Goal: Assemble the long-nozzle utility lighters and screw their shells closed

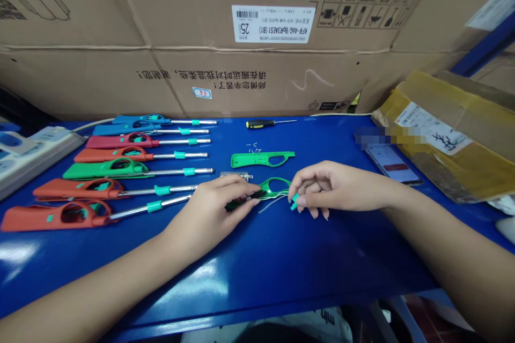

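My left hand [219, 209] lies on the blue table [257, 268], its fingers closed on the dark end of a green lighter body half [273, 188]. My right hand [332, 187] pinches a small teal plastic part [295, 201] just right of that green half, with thin wires trailing beneath. A second green shell half [261, 158] lies flat just behind them. A small metal piece [235, 176] rests near my left fingertips.
Several assembled long-nosed lighters [120, 171] in blue, red, orange and green lie in a row at the left. A screwdriver [265, 123] lies at the back, a phone [392, 163] and a taped parcel [450, 134] at the right, a power strip [32, 150] at the far left. Cardboard boxes [241, 37] wall the back.
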A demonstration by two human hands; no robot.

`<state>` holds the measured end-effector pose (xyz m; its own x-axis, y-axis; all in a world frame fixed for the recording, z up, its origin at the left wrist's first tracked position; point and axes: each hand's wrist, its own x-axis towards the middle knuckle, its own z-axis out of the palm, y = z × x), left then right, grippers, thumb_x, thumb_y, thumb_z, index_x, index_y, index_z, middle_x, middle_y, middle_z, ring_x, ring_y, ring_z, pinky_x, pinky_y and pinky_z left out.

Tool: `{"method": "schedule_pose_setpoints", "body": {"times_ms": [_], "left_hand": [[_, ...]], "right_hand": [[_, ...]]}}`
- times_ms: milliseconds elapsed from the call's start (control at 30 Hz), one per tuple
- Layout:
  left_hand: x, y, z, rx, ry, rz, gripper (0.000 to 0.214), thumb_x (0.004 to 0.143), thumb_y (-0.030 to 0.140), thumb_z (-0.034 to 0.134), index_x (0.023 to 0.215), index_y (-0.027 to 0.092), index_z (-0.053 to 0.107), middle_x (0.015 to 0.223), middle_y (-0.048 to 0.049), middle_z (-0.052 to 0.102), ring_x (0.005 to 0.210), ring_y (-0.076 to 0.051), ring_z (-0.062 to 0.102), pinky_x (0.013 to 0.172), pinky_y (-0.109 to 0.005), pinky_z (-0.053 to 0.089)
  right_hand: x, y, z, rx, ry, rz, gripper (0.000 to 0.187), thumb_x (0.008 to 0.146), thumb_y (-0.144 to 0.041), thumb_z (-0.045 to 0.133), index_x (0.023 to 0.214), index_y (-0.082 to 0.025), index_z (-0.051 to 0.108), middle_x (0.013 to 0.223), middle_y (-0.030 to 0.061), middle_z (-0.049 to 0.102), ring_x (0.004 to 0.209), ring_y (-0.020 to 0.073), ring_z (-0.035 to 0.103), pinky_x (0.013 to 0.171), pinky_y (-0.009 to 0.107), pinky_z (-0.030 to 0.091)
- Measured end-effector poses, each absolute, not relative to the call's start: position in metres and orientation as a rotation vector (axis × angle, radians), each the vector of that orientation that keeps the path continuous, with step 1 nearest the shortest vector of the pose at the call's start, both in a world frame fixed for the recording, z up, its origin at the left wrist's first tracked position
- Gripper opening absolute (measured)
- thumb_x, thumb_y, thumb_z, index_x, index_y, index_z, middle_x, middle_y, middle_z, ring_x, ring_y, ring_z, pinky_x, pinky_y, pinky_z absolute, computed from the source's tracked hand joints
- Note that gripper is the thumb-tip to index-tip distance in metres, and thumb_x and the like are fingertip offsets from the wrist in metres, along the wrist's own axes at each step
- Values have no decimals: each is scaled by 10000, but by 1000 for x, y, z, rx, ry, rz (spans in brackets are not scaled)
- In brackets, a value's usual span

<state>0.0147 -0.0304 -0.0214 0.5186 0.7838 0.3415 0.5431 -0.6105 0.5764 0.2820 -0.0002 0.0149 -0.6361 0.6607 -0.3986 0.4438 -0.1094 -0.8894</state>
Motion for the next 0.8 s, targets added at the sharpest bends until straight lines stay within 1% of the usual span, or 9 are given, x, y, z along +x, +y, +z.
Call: {"method": "schedule_pose_setpoints", "body": {"times_ms": [167,267,333,433,533,600,667,733,800], "left_hand": [[15,-30,-19,2388,1126,799,189,957,209,604,1067,170,754,978,-75,717,889,-179,700,826,-308,576],[15,-31,-18,2389,1127,790,184,964,213,598,1060,177,750,988,-69,715,866,-165,696,809,-293,572],[15,-31,-19,2376,1125,804,178,967,221,602,1060,182,748,993,-61,720,846,-154,694,786,-279,566],[14,-31,-21,2360,1132,842,163,967,233,614,1048,187,747,987,-49,730,851,-148,695,791,-272,559],[13,-31,-22,2356,1135,852,149,962,233,623,1040,188,742,993,-43,733,885,-150,696,821,-273,555],[14,-31,-21,2352,1136,849,143,962,229,623,1038,187,736,994,-38,732,892,-146,693,818,-263,550],[14,-32,-20,2345,1141,846,137,963,221,618,1034,186,730,990,-32,728,898,-139,687,819,-251,543],[15,-32,-19,2338,1147,848,130,963,211,613,1024,185,724,980,-27,723,900,-133,680,824,-243,538],[16,-32,-18,2335,1148,857,120,960,205,611,1007,182,718,964,-23,719,889,-131,675,822,-241,536]], "right_hand": [[282,6,17,-1259,-1640,1553,279,819,-372,762,985,-159,695,787,19,702,580,82,584,467,193,474],[284,9,18,-1263,-1483,1518,323,790,-394,788,1000,-167,694,809,16,710,522,52,537,435,177,397],[284,8,17,-1272,-1487,1524,357,768,-401,805,1014,-167,695,788,13,705,530,60,542,458,190,402],[282,6,16,-1269,-1636,1497,350,766,-393,800,1000,-153,699,829,37,711,682,117,627,611,248,488],[282,4,16,-1253,-1856,1425,265,869,-387,674,1019,-170,672,851,36,681,763,151,631,703,296,496],[286,3,17,-1279,-2068,1230,191,948,-330,528,1015,-197,648,844,21,647,747,149,591,709,306,470],[291,2,19,-1314,-2298,934,205,970,-236,423,976,-215,628,886,21,638,788,159,568,750,318,442],[297,2,21,-1334,-2486,704,206,955,-182,405,941,-217,608,942,30,637,855,174,562,796,326,421],[303,3,23,-1359,-2607,627,145,951,-226,452,950,-217,597,958,35,627,845,179,558,773,319,416]]}}
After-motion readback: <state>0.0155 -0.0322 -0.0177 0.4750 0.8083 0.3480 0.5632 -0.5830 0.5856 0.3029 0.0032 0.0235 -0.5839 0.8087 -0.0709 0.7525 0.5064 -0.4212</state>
